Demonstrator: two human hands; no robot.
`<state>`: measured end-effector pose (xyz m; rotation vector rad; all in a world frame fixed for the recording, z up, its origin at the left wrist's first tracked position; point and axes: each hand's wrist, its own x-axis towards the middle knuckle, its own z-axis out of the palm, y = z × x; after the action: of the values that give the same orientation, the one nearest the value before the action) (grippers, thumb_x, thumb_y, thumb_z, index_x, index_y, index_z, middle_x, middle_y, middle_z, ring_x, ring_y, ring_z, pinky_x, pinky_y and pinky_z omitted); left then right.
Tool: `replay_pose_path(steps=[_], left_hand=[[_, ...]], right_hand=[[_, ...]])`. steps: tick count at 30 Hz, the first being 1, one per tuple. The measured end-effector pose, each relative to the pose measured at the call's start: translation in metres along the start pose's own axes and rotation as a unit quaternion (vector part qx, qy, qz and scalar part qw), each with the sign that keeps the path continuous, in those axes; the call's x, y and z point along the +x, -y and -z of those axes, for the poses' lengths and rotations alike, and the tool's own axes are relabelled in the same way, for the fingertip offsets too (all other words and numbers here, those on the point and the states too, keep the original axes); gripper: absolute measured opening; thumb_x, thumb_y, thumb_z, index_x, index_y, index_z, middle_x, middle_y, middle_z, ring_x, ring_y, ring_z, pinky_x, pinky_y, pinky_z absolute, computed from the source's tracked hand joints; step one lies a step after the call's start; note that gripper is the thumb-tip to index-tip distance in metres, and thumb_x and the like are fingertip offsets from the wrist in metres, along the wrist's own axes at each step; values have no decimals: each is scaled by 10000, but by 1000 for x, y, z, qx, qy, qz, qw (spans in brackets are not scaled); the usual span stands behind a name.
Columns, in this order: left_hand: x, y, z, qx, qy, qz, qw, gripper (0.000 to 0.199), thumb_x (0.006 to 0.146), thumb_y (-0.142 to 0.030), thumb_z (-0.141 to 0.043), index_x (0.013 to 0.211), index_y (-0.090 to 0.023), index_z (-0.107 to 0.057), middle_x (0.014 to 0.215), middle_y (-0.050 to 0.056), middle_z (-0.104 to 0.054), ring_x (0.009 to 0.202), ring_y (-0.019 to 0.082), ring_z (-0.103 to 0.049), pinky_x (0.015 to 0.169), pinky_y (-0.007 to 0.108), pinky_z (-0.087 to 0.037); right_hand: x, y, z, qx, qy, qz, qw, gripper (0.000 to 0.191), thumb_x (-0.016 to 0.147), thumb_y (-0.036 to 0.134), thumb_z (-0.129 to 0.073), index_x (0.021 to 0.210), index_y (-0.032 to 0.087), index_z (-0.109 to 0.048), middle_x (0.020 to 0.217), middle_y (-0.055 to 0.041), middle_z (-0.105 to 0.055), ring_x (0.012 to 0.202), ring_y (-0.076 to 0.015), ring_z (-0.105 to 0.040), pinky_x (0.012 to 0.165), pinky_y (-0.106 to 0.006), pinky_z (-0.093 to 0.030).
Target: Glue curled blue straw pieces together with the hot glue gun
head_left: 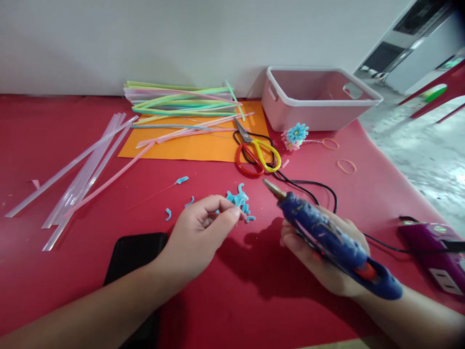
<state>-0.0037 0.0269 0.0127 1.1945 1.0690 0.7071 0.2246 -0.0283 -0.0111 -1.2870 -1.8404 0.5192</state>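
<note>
My right hand [323,257] is wrapped round a blue glue gun [323,232], its metal nozzle pointing up and left. My left hand [207,223] has its thumb and forefinger pinched together beside a small heap of blue fuzzy pieces [239,198]; what the fingertips hold, if anything, is too small to make out. A few loose blue bits lie left of that hand, near a thin pink stem with a blue tip [181,180]. Scissors [259,152] with red and yellow handles rest beyond the heap.
Pipe cleaners [181,99] lie on orange paper [174,151]. Clear sticks [83,179] are at left, a black phone [134,252] under my left forearm. A pink basket [308,114], fuzzy flowers [296,134], rubber bands, a black cord and a purple power box [432,247] are at right.
</note>
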Motion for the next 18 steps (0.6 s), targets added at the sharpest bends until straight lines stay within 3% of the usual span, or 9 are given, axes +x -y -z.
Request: replay_pose_path(steps=[6, 18], left_hand=[[2, 4, 3, -15, -49, -30, 998, 197, 906, -311, -592, 745, -198, -607, 478, -103, -359, 432, 61, -280, 445, 236, -202], [-1, -2, 0, 18, -32, -21, 999, 214, 877, -335, -587, 716, -200, -547, 483, -100, -314, 450, 68, -248, 452, 247, -178]], right_hand=[[10, 8, 4, -35, 70, 71, 994, 205, 832, 129, -648, 821, 254, -487, 571, 78, -490, 398, -76, -402, 378, -226, -341], [4, -6, 1, -32, 104, 105, 989, 200, 815, 272, -689, 941, 236, -538, 645, 47, -504, 483, -112, -423, 452, -259, -383]])
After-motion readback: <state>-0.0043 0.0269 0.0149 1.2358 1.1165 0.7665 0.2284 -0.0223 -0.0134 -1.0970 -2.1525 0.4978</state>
